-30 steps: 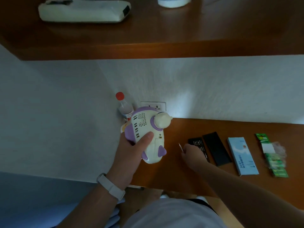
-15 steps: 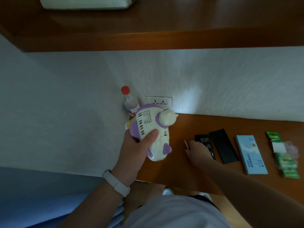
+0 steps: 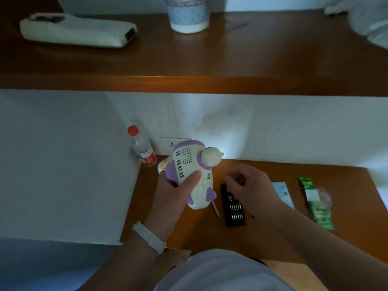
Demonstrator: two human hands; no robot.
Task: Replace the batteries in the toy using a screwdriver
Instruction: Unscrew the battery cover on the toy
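Note:
My left hand (image 3: 174, 196) grips a cream and purple toy (image 3: 189, 164), holding it above the left part of the wooden desk (image 3: 189, 232) with its speaker-grille side facing me and my thumb across it. A thin screwdriver (image 3: 216, 210) lies on the desk just below the toy. My right hand (image 3: 249, 190) hovers with curled fingers over the top of a black bit case (image 3: 235, 213); whether it pinches anything is hidden. A green pack of batteries (image 3: 319, 208) lies at the right.
A red-capped bottle (image 3: 143, 152) stands in the desk's back left corner beside a wall socket (image 3: 168, 143). A light blue booklet (image 3: 283, 194) lies between the bit case and the batteries. A shelf (image 3: 189, 85) overhead carries a white pouch (image 3: 77, 32) and a cup (image 3: 188, 13).
The screwdriver has left my right hand and now lies on the desk. My right hand has lifted and moved over the bit case. The toy has stayed in my left hand.

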